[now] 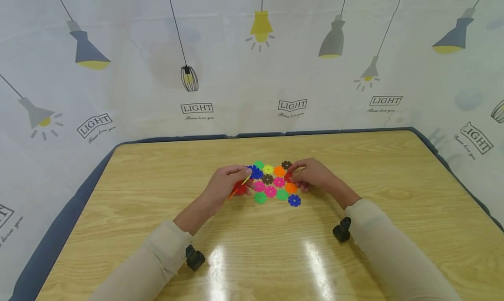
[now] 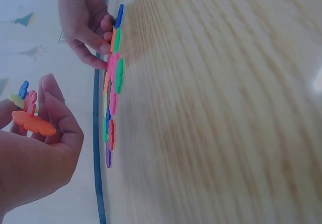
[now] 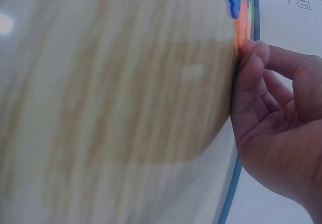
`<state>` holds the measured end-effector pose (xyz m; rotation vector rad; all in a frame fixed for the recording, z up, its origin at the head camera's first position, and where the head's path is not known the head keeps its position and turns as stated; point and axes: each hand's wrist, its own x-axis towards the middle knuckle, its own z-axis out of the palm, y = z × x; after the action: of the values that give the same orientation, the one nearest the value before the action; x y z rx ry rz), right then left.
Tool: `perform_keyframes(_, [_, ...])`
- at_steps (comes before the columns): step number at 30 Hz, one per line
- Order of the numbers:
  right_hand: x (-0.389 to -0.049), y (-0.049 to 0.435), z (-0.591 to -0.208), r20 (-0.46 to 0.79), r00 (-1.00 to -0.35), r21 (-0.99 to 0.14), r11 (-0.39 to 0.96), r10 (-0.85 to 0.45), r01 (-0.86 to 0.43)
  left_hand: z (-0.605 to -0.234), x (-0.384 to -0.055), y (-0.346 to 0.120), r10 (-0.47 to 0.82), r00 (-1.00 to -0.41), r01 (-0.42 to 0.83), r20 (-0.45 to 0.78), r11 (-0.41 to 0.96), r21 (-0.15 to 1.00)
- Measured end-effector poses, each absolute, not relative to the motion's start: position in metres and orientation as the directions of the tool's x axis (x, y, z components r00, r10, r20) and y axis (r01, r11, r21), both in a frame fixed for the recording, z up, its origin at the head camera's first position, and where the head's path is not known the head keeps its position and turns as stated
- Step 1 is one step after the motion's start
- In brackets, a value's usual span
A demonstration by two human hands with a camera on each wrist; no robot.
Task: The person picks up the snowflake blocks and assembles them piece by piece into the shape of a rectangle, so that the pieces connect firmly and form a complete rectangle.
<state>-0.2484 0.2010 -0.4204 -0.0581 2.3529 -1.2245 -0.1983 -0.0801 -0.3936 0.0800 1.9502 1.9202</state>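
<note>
In the head view my left hand [image 1: 226,185] holds a small cluster of notched, flower-shaped plastic discs joined together. The left wrist view shows an orange disc [image 2: 34,123], a yellow disc [image 2: 16,101], a blue disc [image 2: 23,89] and a reddish one in that cluster, raised above the table. My right hand [image 1: 313,174] is down at the right side of the discs lying flat on the table. Its thumb and fingertips pinch a red disc [image 1: 288,177], which they partly cover. Pink discs [image 1: 270,191] and a brown disc [image 1: 267,179] lie between the hands.
Several more discs lie close together on the wooden table [image 1: 252,248], among them a green disc [image 1: 260,197], a blue disc at the near right and an orange disc [image 1: 291,187]. Behind the table hangs a pale lamp-printed cloth [image 1: 236,73]. Each sleeve carries a black wrist camera [image 1: 341,230].
</note>
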Motion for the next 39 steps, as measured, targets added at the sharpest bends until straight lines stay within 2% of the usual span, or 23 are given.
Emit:
perform_keyframes(13, [-0.251, 0.207, -0.416, -0.434, -0.867, -0.777, 0.59, -0.244, 0.222, -0.396, -0.198, -0.078, 0.324, -0.923, -0.214, -0.205, 0.008, 0.977])
perform_keyframes(21, [-0.252, 0.208, -0.411, -0.392, -0.887, -0.832, 0.507, -0.246, 0.227, -0.395, -0.201, -0.078, 0.305, -0.937, -0.139, -0.171, 0.123, 0.983])
perform_keyframes(27, [-0.247, 0.203, -0.4, -0.358, -0.882, -0.872, 0.448, -0.305, 0.199, -0.395, -0.203, -0.076, 0.301, -0.945, -0.049, -0.126, 0.251, 0.967])
perform_keyframes(34, [-0.235, 0.195, -0.387, -0.311, -0.862, -0.919, 0.357, -0.399, 0.166, -0.393, -0.2, -0.074, 0.323, -0.946, 0.063, -0.022, 0.251, 0.966])
perform_keyframes(39, [-0.228, 0.186, -0.38, -0.304, -0.854, -0.927, 0.338, -0.423, 0.163, -0.395, -0.198, -0.072, 0.33, -0.944, 0.144, 0.027, 0.337, 0.93])
